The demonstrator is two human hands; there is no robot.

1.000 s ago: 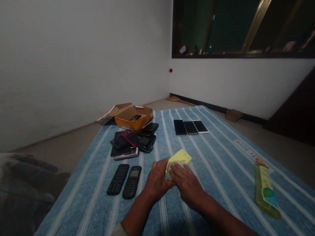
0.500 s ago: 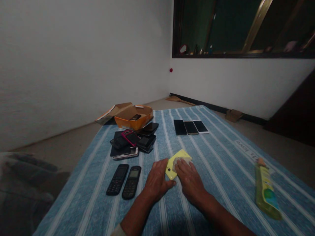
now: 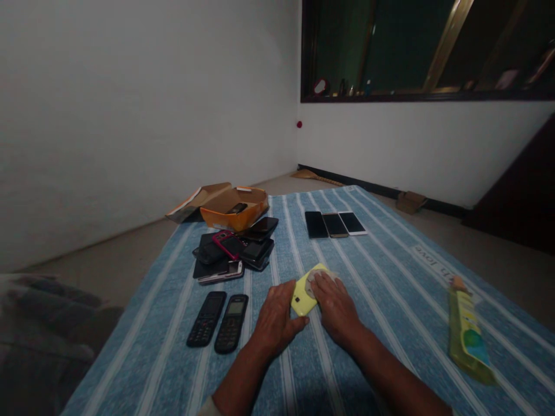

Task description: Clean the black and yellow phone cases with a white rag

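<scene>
A yellow phone (image 3: 302, 296) lies back up on the striped cloth, its dark camera square towards me. My left hand (image 3: 276, 319) grips its near left side, fingers along the edge and thumb at the bottom corner. My right hand (image 3: 333, 303) presses a crumpled pale wiping cloth (image 3: 310, 279) onto the phone's back, partly covering it. Left of my hands, two black keypad phones (image 3: 207, 318) lie side by side. Farther back is a loose pile of phones (image 3: 217, 254), one with a pink rim.
An open orange box (image 3: 228, 219) with a phone inside stands at the back left. Three smartphones (image 3: 335, 225) lie in a row at the back. On the right lies a yellow-green bottle (image 3: 468, 338). A blue striped cloth (image 3: 381, 358) covers the surface.
My right hand has shifted slightly with the wiping cloth across the phone's back, towards its far right edge. My left hand keeps its hold. The view has turned a little.
</scene>
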